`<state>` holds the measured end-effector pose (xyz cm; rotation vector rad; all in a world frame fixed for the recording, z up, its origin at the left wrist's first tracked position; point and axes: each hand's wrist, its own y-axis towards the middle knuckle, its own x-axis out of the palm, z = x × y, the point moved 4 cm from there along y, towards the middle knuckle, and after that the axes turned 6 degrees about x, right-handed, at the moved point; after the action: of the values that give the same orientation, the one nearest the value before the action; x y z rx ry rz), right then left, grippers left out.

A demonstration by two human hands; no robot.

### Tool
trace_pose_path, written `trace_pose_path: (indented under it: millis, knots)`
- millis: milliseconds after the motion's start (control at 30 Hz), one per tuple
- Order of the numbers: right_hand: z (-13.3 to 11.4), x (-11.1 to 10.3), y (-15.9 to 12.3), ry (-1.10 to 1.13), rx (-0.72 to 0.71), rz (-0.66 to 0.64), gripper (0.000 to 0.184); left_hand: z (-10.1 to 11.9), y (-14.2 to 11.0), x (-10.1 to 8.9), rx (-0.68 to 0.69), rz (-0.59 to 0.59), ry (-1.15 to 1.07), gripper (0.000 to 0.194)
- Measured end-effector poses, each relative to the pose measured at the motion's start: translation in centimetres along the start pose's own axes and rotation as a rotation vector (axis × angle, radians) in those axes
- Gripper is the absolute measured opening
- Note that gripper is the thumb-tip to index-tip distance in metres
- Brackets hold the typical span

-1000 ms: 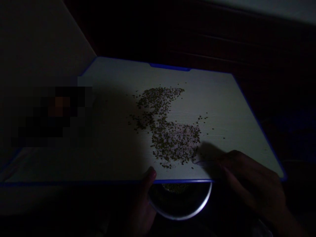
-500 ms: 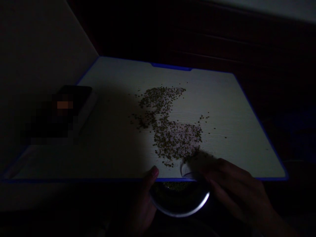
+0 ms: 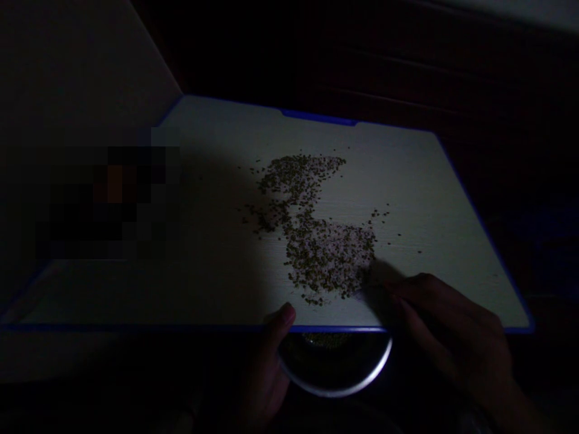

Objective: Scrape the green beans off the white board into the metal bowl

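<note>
Small dark-green grains (image 3: 312, 253) lie scattered in two joined patches on a pale board (image 3: 443, 193) with a blue rim. Below the near edge is a metal bowl (image 3: 339, 392), partly hidden under the board, with similar grains inside. My left hand (image 3: 269, 374) is closed around the bowl's left side, its thumb up over the board's edge. To the right, my right hand (image 3: 452, 325) is closed, fingertips pinching a thin, clear-looking piece (image 3: 359, 293) low over the board at the near edge of the grains. What exactly that piece is, I cannot make out.
A dark, pixelated object (image 3: 108, 199) lies on the board's left side. A pale wall (image 3: 81, 72) rises behind it on the left. The surroundings are very dark, with a faint blue shape (image 3: 543, 241) at the far right.
My right hand has moved slightly right and up, away from the board's near edge toward the grains, with the thin piece now flatter. My left hand and the bowl stay nearly in place.
</note>
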<state>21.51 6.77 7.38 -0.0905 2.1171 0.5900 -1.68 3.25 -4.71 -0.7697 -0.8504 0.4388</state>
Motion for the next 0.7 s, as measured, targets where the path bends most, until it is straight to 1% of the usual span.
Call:
trace_pose_path:
  millis: [67,200,300,433,567,633,700]
  knots:
    - [-0.2,0.2,0.1,0.005,-0.016,-0.002,0.018,0.0,0.0,0.1,-0.006,-0.016,0.009,0.059]
    - [-0.4,0.4,0.3,-0.009,-0.016,-0.005,0.018,-0.2,0.2,-0.4,-0.007,-0.046,0.019,0.066]
    - [-0.5,0.4,0.5,0.013,-0.01,-0.005,0.02,-0.2,0.2,-0.6,-0.008,-0.05,0.031,0.058]
    - [-0.6,0.6,0.9,0.032,-0.033,-0.01,0.026,0.0,-0.1,0.0,-0.004,-0.033,0.029,0.048]
    - [-0.6,0.8,1.3,0.036,-0.033,-0.028,0.024,0.1,-0.3,0.0,0.012,-0.012,0.015,0.055]
    - [-0.6,0.8,1.3,0.055,-0.041,-0.032,0.022,-0.1,-0.1,-0.3,-0.001,-0.056,0.002,0.054]
    - [-0.6,0.7,1.2,0.05,-0.058,-0.032,0.021,-0.4,0.2,-0.6,-0.004,-0.162,-0.013,0.044]
